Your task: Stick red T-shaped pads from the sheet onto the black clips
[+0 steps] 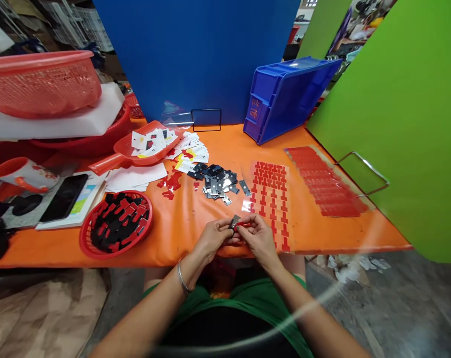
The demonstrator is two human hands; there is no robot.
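Near the front edge of the orange table, my left hand (pixel 212 238) pinches a small dark metallic plate (pixel 234 221). My right hand (pixel 258 236) meets it there, its thumb and finger closed on a red T-shaped sticker (pixel 243 223) against the plate. A sheet of red T-shaped stickers (pixel 273 191) lies just beyond my right hand, partly covered by it. Ahead of my hands is a loose pile of similar black and silver plates (pixel 217 180). To the left, a red basket (pixel 150 226) holds many black plates with red stickers on them.
A red scoop (pixel 115 161) with paper cards sits at the back left, near red scraps (pixel 170 183). A phone (pixel 64 198), a mug (pixel 22 174) and stacked baskets (pixel 42 89) stand left. A blue crate (pixel 264 107) and more red sheets (pixel 324 181) are on the right.
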